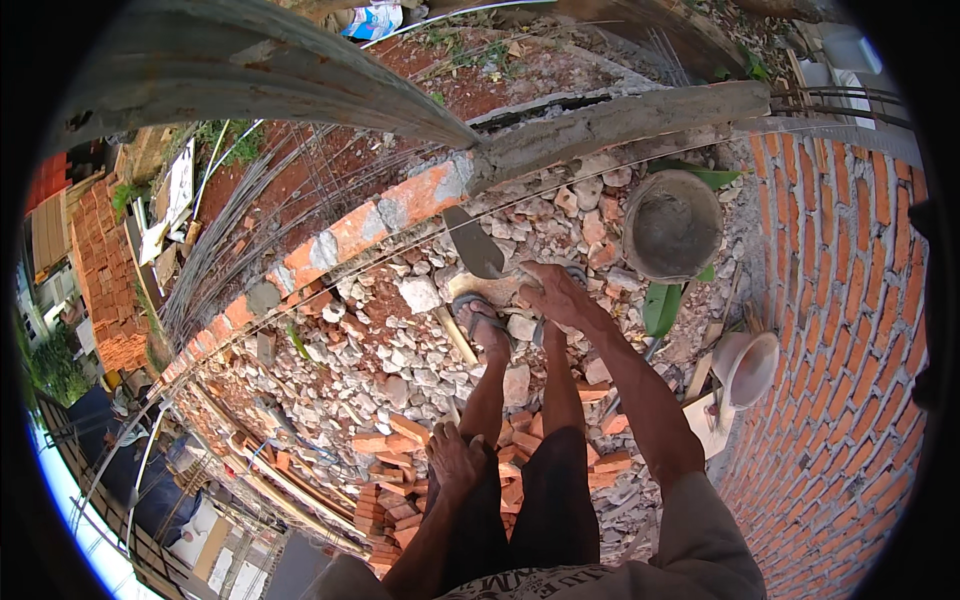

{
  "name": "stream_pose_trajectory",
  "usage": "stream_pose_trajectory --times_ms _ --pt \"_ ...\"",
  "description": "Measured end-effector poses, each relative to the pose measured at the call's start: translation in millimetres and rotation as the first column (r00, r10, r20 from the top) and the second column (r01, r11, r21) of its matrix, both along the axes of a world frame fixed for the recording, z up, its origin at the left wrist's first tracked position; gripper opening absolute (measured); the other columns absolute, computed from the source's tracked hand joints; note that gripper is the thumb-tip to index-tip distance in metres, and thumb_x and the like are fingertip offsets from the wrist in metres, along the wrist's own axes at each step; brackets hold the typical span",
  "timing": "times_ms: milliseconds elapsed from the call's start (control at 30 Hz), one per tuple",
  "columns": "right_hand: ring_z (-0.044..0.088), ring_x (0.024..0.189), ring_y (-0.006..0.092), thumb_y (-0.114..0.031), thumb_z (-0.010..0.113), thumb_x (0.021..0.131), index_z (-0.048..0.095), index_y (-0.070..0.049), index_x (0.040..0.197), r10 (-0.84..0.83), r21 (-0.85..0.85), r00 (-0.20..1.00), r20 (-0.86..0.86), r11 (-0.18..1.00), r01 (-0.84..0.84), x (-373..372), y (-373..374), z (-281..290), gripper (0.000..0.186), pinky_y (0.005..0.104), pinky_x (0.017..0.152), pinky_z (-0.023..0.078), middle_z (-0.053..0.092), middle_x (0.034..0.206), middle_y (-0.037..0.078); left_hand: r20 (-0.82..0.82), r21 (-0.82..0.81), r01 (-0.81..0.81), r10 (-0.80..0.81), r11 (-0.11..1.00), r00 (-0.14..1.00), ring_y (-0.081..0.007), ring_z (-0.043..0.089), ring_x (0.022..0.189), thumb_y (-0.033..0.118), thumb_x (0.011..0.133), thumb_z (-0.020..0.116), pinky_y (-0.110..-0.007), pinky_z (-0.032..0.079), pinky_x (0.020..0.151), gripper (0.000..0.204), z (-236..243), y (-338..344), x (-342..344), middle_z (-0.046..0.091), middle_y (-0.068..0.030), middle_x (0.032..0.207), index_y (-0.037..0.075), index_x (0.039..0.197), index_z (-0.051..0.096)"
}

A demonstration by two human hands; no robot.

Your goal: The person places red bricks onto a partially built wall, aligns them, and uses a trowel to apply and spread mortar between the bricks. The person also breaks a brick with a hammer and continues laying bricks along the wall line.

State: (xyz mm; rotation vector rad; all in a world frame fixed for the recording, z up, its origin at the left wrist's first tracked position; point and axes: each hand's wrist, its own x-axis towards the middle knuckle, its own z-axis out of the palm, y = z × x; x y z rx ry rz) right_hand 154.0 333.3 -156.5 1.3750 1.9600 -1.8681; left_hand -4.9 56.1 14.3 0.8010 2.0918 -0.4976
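My right hand (556, 294) is closed around the handle of a trowel (474, 245). The trowel's dark blade reaches to the low brick wall (345, 232) in front of me. To the right of that hand stands a round bucket (672, 232) holding grey mortar. My left hand (458, 458) rests on my left knee, its fingers loosely bent, with nothing seen in it. Wet-looking grey mortar (600, 128) covers the right stretch of the low wall, and a thin string runs along its near side. My sandalled feet (484, 322) stand on the rubble.
Broken stone (400, 340) covers the ground between me and the wall. Loose bricks (405, 480) lie in a pile by my legs. A tall brick wall (840, 330) rises at right, beside a tilted pale bucket (746, 368). A grey post (290, 75) leans across the upper left, over metal rods (240, 215).
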Motion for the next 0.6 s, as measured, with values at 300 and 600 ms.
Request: stream_pose_trajectory --times_ms 300,600 --pt "0.066 0.104 0.0222 -0.039 0.069 0.094 0.059 0.000 0.130 -0.334 -0.123 0.937 -0.099 0.939 0.321 9.5 49.4 -14.8 0.054 0.0355 0.087 0.053 0.066 0.117 0.016 0.031 -0.037 -0.091 0.092 0.995 0.995 -0.0430 0.048 0.122 0.032 0.084 0.069 -0.053 0.035 0.104 0.055 -3.7 -7.1 5.3 0.048 -0.0261 0.133 -0.005 0.121 0.051" --pt "0.060 0.117 0.0235 -0.044 0.071 0.091 0.062 -0.012 0.131 -0.457 -0.266 0.888 -0.052 0.863 0.429 2.2 17.7 24.7 0.051 0.0349 0.097 0.049 0.059 0.127 0.012 0.046 0.025 -0.045 0.043 0.999 0.998 -0.0450 0.052 0.115 0.032 0.085 0.068 -0.056 0.039 0.098 0.056 -3.3 -2.4 -5.5 0.051 -0.0283 0.125 -0.008 0.120 0.052"
